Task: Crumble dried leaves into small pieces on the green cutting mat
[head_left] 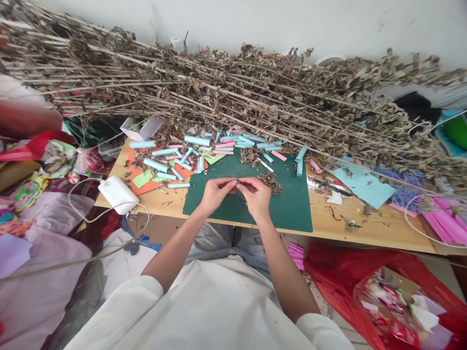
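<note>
My left hand and my right hand meet over the green cutting mat, fingertips pinched together on a small piece of dried plant. A little heap of dried crumbs lies on the mat just right of my right hand. Behind the mat lie several rolled paper tubes, light blue and pink. A long bundle of dried stalks with withered leaves stretches across the back of the wooden table.
A white device with a cord sits at the table's left corner. Orange and green paper sheets lie left of the mat, a light blue sheet and a dark tool to the right. A red plastic bag sits below right.
</note>
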Demonstrator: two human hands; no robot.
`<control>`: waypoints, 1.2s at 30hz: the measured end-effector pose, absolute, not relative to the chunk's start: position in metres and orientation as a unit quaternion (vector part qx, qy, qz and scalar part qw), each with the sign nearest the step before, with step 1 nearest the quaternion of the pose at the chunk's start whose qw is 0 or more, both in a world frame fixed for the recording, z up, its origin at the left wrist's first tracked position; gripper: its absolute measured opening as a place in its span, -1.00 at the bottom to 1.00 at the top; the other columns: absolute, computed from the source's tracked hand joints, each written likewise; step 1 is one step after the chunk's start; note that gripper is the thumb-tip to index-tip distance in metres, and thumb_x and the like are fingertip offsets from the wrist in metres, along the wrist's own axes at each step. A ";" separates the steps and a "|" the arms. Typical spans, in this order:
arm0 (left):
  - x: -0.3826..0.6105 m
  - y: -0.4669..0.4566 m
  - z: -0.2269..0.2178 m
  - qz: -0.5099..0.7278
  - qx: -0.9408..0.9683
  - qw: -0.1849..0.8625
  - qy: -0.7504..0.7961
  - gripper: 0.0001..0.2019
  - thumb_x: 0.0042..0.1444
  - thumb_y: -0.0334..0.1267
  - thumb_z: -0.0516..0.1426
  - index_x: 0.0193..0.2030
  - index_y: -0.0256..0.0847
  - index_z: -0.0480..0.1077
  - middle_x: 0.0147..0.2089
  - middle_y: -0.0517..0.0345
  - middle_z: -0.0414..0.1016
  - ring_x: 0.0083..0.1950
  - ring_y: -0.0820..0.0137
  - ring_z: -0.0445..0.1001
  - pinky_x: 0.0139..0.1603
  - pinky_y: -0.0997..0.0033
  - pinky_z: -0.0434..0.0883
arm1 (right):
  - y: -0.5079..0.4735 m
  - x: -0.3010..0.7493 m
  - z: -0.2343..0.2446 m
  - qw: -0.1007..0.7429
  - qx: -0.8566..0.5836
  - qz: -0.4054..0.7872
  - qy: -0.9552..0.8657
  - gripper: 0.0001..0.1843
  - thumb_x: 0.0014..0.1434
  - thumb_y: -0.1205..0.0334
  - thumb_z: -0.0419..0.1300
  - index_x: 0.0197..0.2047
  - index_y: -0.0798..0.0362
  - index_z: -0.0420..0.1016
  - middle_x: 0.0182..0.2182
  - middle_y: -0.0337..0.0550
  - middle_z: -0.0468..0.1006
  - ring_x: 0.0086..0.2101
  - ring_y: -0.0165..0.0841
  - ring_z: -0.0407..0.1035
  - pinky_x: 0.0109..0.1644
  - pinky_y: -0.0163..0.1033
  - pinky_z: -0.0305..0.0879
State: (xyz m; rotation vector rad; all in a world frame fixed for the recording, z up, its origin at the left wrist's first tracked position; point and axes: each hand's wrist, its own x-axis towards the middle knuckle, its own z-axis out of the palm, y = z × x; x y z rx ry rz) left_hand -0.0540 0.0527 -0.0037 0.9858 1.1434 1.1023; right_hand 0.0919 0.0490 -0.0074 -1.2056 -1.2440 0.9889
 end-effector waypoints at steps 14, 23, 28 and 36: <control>-0.060 0.055 -0.005 0.474 0.495 0.511 0.518 -0.72 0.04 -0.13 0.26 -0.18 -0.28 0.55 -0.42 0.11 0.56 -0.45 0.44 0.46 -0.39 0.46 0.42 | 0.051 0.092 -0.010 0.511 -0.507 0.465 -0.515 -0.75 0.01 0.12 0.32 -0.22 0.02 0.62 -0.27 -0.12 0.64 -0.28 -0.26 0.54 -0.14 -0.16 0.51; -0.059 0.047 -0.008 0.463 0.563 0.439 0.526 -0.78 0.06 -0.16 0.24 -0.22 -0.25 0.56 -0.29 0.04 0.61 -0.31 0.37 0.55 -0.22 0.38 0.49 | 0.045 0.085 -0.012 0.506 -0.528 0.476 -0.489 -0.80 -0.04 0.16 0.30 -0.33 0.06 0.59 -0.34 -0.11 0.65 -0.36 -0.27 0.53 -0.22 -0.18 0.50; -0.062 0.047 -0.008 0.455 0.641 0.282 0.550 -0.84 0.11 -0.22 0.19 -0.25 -0.21 0.56 -0.31 0.07 0.59 -0.32 0.40 0.51 -0.19 0.37 0.46 | 0.043 0.076 -0.009 0.528 -0.588 0.432 -0.435 -0.81 -0.04 0.16 0.27 -0.36 0.09 0.56 -0.46 -0.14 0.60 -0.45 -0.31 0.48 -0.31 -0.22 0.46; -0.061 0.053 -0.009 0.483 0.483 0.527 0.506 -0.74 0.09 -0.10 0.22 -0.24 -0.28 0.50 -0.44 0.14 0.51 -0.45 0.47 0.44 -0.38 0.47 0.42 | 0.048 0.082 -0.014 0.522 -0.519 0.510 -0.446 -0.67 -0.05 0.10 0.34 -0.21 0.07 0.62 -0.29 -0.11 0.66 -0.29 -0.27 0.55 -0.11 -0.15 0.51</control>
